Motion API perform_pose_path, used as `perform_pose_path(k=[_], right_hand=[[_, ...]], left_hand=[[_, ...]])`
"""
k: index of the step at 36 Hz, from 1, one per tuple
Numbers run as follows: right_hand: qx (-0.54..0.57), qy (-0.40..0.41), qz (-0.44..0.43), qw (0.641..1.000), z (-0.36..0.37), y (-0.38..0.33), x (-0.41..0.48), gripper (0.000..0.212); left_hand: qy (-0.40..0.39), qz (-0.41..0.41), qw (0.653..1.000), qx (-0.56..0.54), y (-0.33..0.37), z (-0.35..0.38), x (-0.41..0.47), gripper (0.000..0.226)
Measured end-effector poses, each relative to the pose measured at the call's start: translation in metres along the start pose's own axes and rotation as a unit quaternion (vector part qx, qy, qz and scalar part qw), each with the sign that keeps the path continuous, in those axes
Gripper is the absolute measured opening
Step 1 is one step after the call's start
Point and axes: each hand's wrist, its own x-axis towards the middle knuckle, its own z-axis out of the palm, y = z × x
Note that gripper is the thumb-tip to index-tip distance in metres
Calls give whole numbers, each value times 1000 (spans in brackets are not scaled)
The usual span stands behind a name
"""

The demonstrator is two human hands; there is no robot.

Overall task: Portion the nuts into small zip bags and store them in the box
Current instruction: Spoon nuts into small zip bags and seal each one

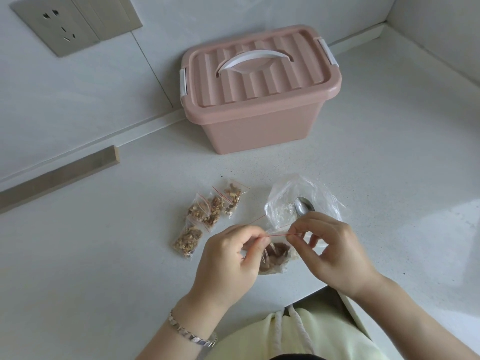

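White speckled counter [363,157], pink box [259,126] at the back, lid on. Near the front edge, a small zip bag [281,267] of nuts [276,252], pinched at its red seal strip [278,234] by left hand [228,258] and right hand [335,253], both grips narrow on it. Looks light, thin, slippery (lumpy load, likely to sag); best held along the stiffer strip. Four filled bags [207,214] just left.

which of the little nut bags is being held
The zip bag pinched at its red-lined top between left hand and right hand; the other filled bags lie untouched on the countertop.
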Motion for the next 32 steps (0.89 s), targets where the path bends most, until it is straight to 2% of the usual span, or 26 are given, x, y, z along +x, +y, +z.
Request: perform_pose_path(k=[6,8,12,17,18,21,23,26,29,32], right_hand=[[-25,4,25,999,-5,11,19,10],[-37,-15,29,999,-8,14,28,7],[-57,-101,-4,993,-8,11,44,11],[-34,-153,28,987,3,12,64,13],[-36,-163,30,985,7,12,68,13],[-43,-196,30,979,16,11,76,31],[-40,-221,41,974,21,7,81,27],[-20,-246,72,966,30,5,86,18],[-4,-250,97,963,45,5,87,26],[1,-256,127,958,64,6,85,29]], left_hand=[[-19,-75,996,-45,-2,3,14,16],[-31,-67,997,-38,-2,3,18,17],[-58,-33,997,39,-5,5,27,26],[-8,3,986,169,-17,10,31,22],[-3,6,981,194,-21,11,30,24],[18,11,968,250,-32,9,27,33],[36,8,961,276,-38,4,26,43],[73,-22,956,283,-49,-2,22,53],[111,-76,950,282,-60,-7,13,52],[115,-156,940,282,-70,-11,5,58]])
